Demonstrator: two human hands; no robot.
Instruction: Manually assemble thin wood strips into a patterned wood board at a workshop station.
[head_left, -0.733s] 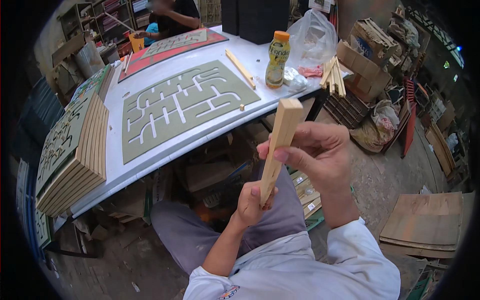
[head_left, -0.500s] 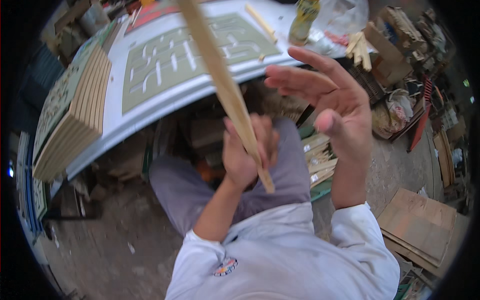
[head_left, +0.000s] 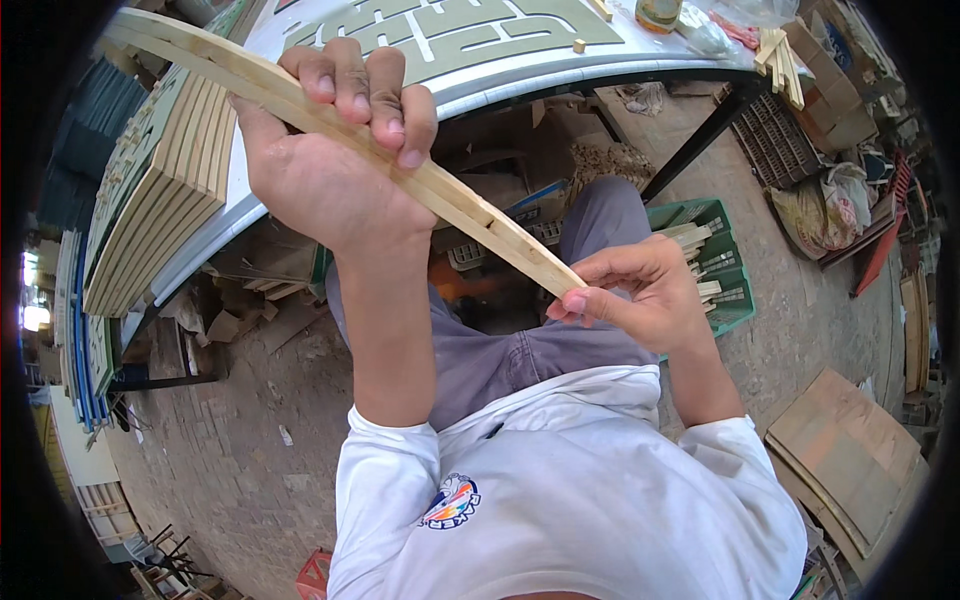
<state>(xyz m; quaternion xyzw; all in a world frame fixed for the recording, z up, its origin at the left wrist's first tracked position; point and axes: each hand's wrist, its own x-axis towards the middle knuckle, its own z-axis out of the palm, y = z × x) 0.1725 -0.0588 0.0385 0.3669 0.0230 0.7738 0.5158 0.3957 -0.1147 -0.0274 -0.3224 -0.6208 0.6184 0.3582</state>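
Note:
A long pale wooden strip (head_left: 490,226) crosses in front of me on a slant, from the upper left down to the lower right. My left hand (head_left: 335,150) is closed around its middle, palm up, with the fingers curled over the far side. At the strip's near right end, my right hand (head_left: 640,295) pinches the tip between thumb and fingers. Small dark notches or flaws show along the strip's edge. Beyond the strip, a grey-green panel with cut-out slots (head_left: 432,70) lies on a white table (head_left: 510,90).
A stack of wood-edged panels (head_left: 150,215) rises at the table's left. A green crate of wooden pieces (head_left: 738,290) stands by my right knee. A bottle (head_left: 657,12) and loose sticks (head_left: 785,65) sit on the table's right side. Flat boards (head_left: 850,450) lie at lower right.
The strip has swung from steep to a flatter slant, its far end going left. My left hand has come up along it. My right hand, open before, has come down and now pinches its end.

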